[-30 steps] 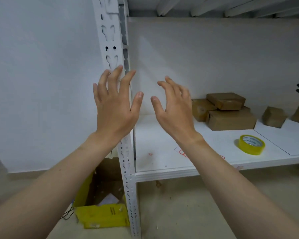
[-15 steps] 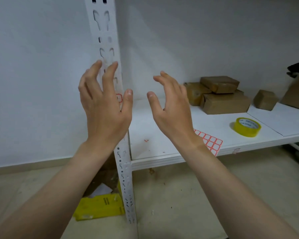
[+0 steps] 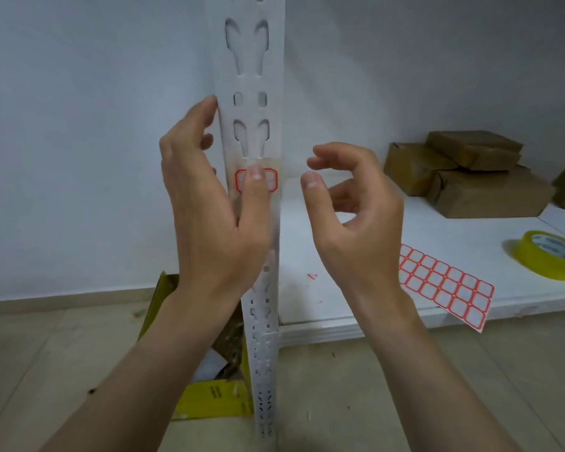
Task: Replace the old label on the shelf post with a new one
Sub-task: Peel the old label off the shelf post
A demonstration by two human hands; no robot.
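The left hand (image 3: 206,216) has closed on the shelf post (image 3: 248,86), thumb pressing the old label (image 3: 272,181), fingers behind; the right hand (image 3: 353,220) hovers just right, loosely curled, empty. Peeling looks imminent.

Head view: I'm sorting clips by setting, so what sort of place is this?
Probably a storeroom: a slotted metal post holding a white shelf, taped cardboard boxes stacked on it, and a tape roll beside a label sheet.
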